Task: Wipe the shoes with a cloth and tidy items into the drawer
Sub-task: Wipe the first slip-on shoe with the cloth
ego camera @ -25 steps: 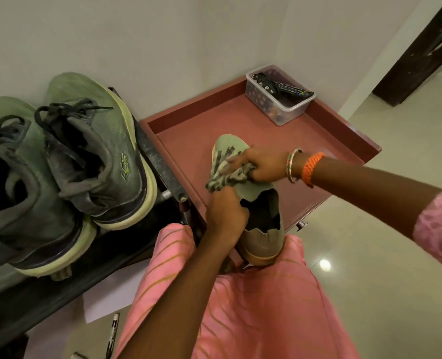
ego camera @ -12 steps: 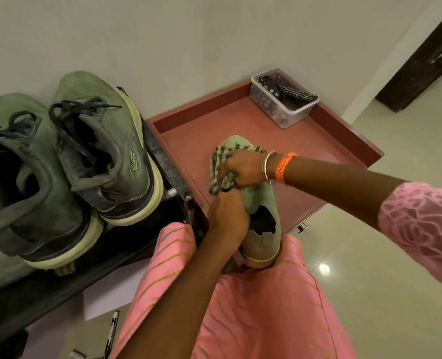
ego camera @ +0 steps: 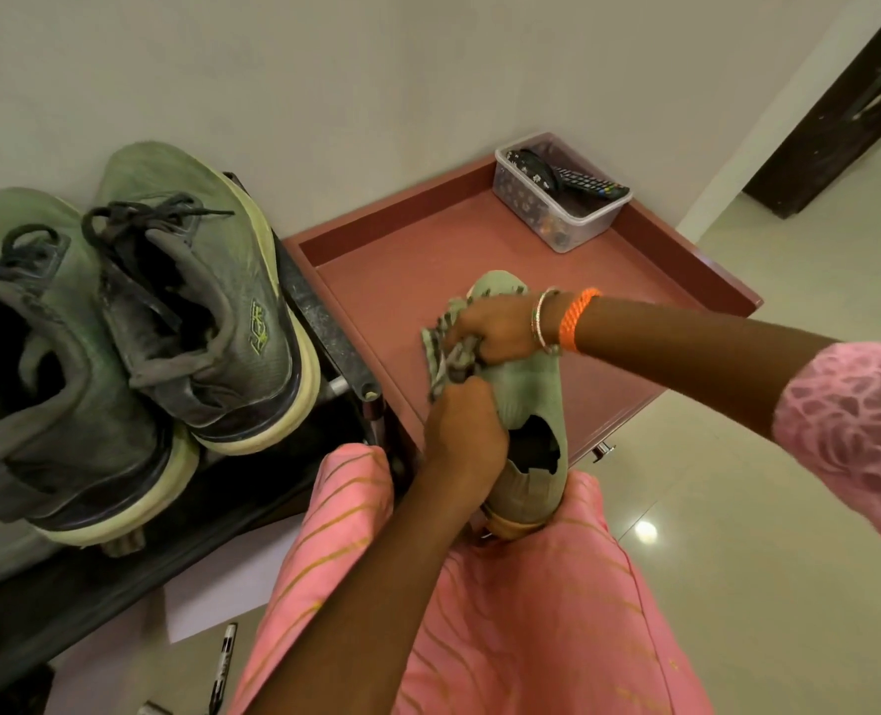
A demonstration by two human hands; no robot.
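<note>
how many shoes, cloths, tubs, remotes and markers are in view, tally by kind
shoes: 3, two dark green sneakers on the rack and one light green shoe held over the drawer
cloths: 1, striped cloth
plastic tubs: 1
remotes: 1
markers: 1
total: 7

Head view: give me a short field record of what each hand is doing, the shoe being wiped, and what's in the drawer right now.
left hand: left hand grips the pale green slip-on shoe at its opening
right hand: right hand presses a striped grey-green cloth onto the shoe's upper
shoe position: held over the open reddish-brown wooden drawer, toe pointing away
drawer contents: clear plastic box in the far corner, black remote control inside
other shoes: two green lace-up sneakers on the dark rack, left
</note>
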